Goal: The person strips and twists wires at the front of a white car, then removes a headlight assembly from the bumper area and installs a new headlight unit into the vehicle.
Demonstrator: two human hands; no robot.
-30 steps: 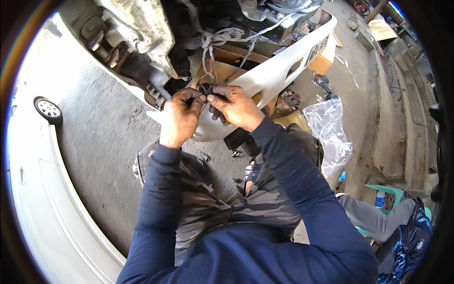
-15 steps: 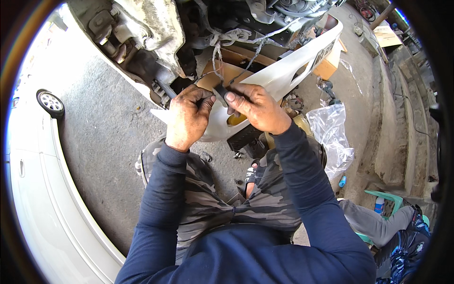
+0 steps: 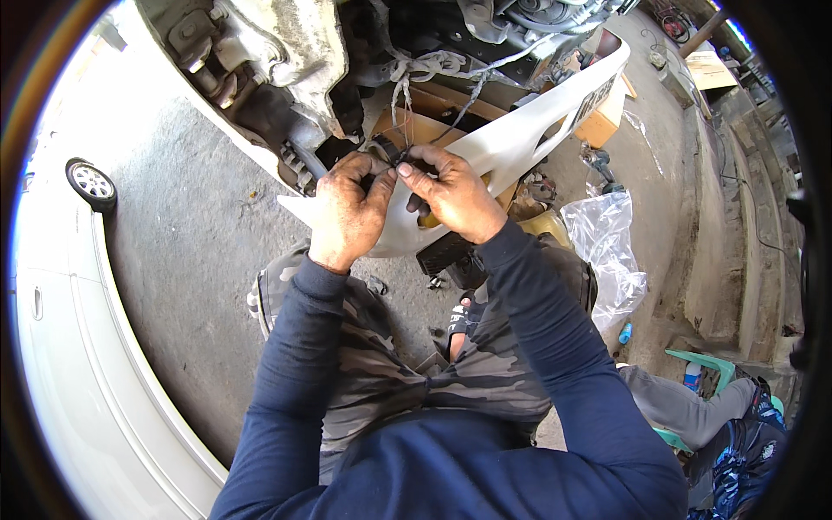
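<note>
My left hand (image 3: 351, 208) and my right hand (image 3: 455, 195) meet at the fingertips, both closed in a pinch. Between them hang the ends of thin wires (image 3: 406, 108), dropping from a grey wrapped wiring harness (image 3: 433, 63) on the car's opened front. A black curved piece (image 3: 386, 147), which looks like a roll of black tape, sits at my left fingertips. My right thumb and finger press on the dark wire ends; the exact join is hidden. Just beyond and below the hands lies a white bumper (image 3: 520, 147).
Rusty, dirty bodywork (image 3: 299, 65) overhangs at the upper left. A cardboard box (image 3: 598, 121) stands behind the bumper, and clear plastic sheeting (image 3: 602, 247) lies to the right. A white car (image 3: 87, 347) is parked at left. Another person's leg (image 3: 667, 403) shows at lower right.
My right hand has moved slightly left and its fingertips now meet the left ones at the wires. The black piece has shifted from the right fingers to the left fingertips.
</note>
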